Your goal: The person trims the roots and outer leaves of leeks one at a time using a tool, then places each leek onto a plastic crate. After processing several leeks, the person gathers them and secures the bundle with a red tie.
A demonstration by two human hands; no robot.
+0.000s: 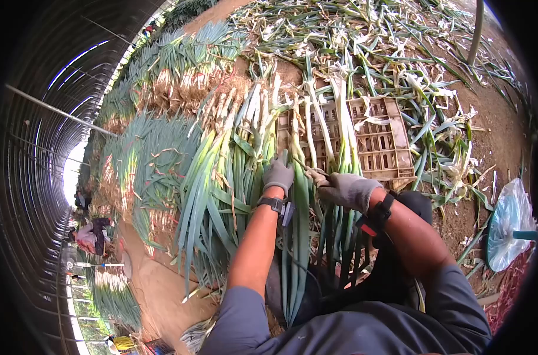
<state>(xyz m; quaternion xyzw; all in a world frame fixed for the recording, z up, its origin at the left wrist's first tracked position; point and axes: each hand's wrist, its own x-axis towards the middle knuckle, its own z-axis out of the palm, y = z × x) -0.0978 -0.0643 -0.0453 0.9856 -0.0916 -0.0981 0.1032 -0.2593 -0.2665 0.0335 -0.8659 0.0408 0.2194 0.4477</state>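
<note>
My left hand [279, 174], in a grey glove, is on the green leaves of the scallions in front of me, its fingers partly hidden. My right hand [347, 190], also gloved, has its fingers closed at a brownish, withered strand beside a few long scallions [345, 127]. Their white stalks lie across a beige plastic crate [380, 142], and their green ends hang toward my lap. To the left of my left hand is a loose pile of scallions [212, 157] with roots pointing away from me.
Bundled scallions [156, 148] lie in rows on the left. Leaf scraps [422, 89] cover the ground at the back and right. A clear plastic bag [508, 228] is at the far right. Another person [92, 235] sits at the far left, near a metal pole [62, 111].
</note>
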